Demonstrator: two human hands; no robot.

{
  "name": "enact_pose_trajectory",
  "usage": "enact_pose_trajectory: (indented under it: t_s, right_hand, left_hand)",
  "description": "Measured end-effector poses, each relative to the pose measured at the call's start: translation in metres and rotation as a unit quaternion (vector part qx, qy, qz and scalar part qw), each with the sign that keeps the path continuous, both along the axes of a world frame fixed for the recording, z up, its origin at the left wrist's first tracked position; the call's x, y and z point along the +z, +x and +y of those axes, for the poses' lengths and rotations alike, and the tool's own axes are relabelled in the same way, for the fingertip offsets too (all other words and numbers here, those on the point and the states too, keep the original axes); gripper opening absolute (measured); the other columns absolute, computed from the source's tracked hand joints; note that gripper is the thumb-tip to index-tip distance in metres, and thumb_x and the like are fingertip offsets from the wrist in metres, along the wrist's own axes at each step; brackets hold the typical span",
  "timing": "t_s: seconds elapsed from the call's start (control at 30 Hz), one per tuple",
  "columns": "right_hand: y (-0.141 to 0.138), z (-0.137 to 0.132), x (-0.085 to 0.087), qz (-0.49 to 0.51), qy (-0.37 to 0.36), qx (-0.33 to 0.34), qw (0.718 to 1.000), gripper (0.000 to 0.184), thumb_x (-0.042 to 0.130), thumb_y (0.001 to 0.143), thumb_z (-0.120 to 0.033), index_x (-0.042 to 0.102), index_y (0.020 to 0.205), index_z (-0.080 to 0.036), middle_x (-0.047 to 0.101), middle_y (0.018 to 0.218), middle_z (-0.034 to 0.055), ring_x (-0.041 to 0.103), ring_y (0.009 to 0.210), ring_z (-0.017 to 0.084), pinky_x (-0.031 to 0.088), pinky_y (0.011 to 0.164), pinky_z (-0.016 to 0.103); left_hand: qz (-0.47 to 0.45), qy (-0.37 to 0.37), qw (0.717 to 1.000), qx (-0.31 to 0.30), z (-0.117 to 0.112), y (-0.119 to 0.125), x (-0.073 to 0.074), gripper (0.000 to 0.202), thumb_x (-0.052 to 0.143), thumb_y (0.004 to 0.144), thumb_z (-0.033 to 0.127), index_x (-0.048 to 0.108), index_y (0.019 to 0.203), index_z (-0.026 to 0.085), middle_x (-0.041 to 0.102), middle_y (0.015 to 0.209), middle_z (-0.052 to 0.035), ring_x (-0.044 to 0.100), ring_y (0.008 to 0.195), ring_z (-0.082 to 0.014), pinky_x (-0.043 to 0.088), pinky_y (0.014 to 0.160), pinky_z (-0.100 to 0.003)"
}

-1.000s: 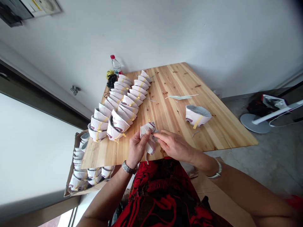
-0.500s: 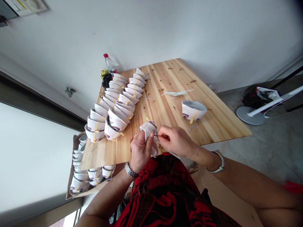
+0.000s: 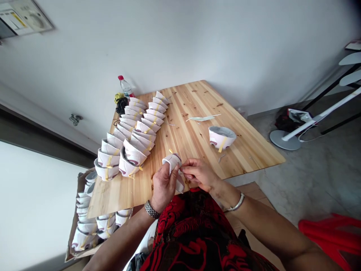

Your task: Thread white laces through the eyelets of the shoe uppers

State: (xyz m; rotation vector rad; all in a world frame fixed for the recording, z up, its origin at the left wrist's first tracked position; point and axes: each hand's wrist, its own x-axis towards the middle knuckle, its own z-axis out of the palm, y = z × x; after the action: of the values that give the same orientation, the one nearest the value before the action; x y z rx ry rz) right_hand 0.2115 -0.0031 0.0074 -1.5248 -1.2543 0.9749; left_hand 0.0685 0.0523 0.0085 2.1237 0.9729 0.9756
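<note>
My left hand (image 3: 163, 186) is closed round a folded white piece with a dark red mark (image 3: 172, 162), held just above the near edge of the wooden table (image 3: 197, 139). My right hand (image 3: 199, 174) pinches at the right side of the same piece, fingers pressed together. A thin yellow strip sticks out at the piece's top. To the left, two long rows of similar white cup-shaped pieces (image 3: 135, 131) lie nested on the table.
A single white cup-shaped piece (image 3: 221, 137) sits at the table's right middle, with a flat strip (image 3: 203, 118) behind it. A water bottle (image 3: 125, 87) stands at the far left corner. A cardboard box of more pieces (image 3: 90, 210) sits below the table's left edge. A fan base (image 3: 284, 140) stands on the floor.
The view has shifted, so the table sits a little lower and left in the picture. My right hand's fingers have moved back in against the piece after pulling slightly away.
</note>
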Motion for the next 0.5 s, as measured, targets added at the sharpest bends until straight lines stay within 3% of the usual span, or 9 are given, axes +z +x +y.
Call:
enact_pose_trajectory:
  t_s: [0.1, 0.17, 0.27, 0.4, 0.5]
  right_hand:
    - [-0.007, 0.001, -0.006, -0.042, 0.057, -0.039, 0.997, 0.022, 0.047, 0.093, -0.032, 0.049, 0.073, -0.022, 0.050, 0.056, -0.0039, 0.044, 0.047, 0.012, 0.032, 0.049, 0.024]
    - [-0.010, -0.001, -0.003, -0.172, 0.112, -0.052, 0.977, 0.022, 0.046, 0.093, -0.026, 0.052, 0.073, -0.021, 0.060, 0.065, 0.0019, 0.054, 0.057, 0.014, 0.034, 0.055, 0.026]
    - [-0.003, -0.004, 0.010, -0.315, 0.123, -0.024, 0.941, 0.023, 0.045, 0.095, -0.021, 0.058, 0.077, -0.019, 0.067, 0.071, 0.0060, 0.060, 0.063, 0.016, 0.035, 0.058, 0.028]
    - [0.021, -0.017, 0.031, -0.301, 0.135, 0.031, 0.944, 0.020, 0.046, 0.097, -0.022, 0.066, 0.097, -0.019, 0.075, 0.085, 0.0059, 0.065, 0.070, 0.015, 0.040, 0.063, 0.026]
    - [0.035, -0.027, 0.037, -0.183, 0.134, 0.032, 0.973, 0.020, 0.053, 0.097, -0.030, 0.067, 0.105, -0.019, 0.071, 0.074, 0.0007, 0.060, 0.061, 0.012, 0.041, 0.058, 0.024]
  left_hand:
    - [-0.004, -0.011, 1.000, -0.016, 0.000, 0.001, 0.004, 0.026, 0.052, 0.098, 0.036, 0.059, 0.080, 0.019, 0.059, 0.069, 0.0001, 0.055, 0.062, -0.0131, 0.043, 0.060, -0.025]
    - [-0.013, -0.016, 1.000, -0.023, -0.001, 0.003, 0.007, 0.030, 0.054, 0.098, 0.037, 0.059, 0.075, 0.019, 0.058, 0.068, 0.0001, 0.053, 0.061, -0.0128, 0.042, 0.059, -0.025]
    - [-0.032, -0.066, 0.997, -0.032, 0.003, 0.003, 0.011, 0.032, 0.058, 0.096, 0.041, 0.063, 0.075, 0.018, 0.057, 0.063, 0.0011, 0.051, 0.057, -0.0119, 0.040, 0.056, -0.024]
    - [-0.118, -0.173, 0.978, 0.011, 0.020, -0.007, 0.016, 0.034, 0.068, 0.089, 0.049, 0.073, 0.086, 0.016, 0.068, 0.069, -0.0004, 0.059, 0.061, -0.0127, 0.045, 0.057, -0.023]
    - [-0.254, -0.271, 0.927, 0.053, 0.031, -0.016, 0.020, 0.040, 0.079, 0.078, 0.052, 0.077, 0.097, 0.016, 0.078, 0.088, -0.0041, 0.069, 0.075, -0.0159, 0.054, 0.071, -0.026]
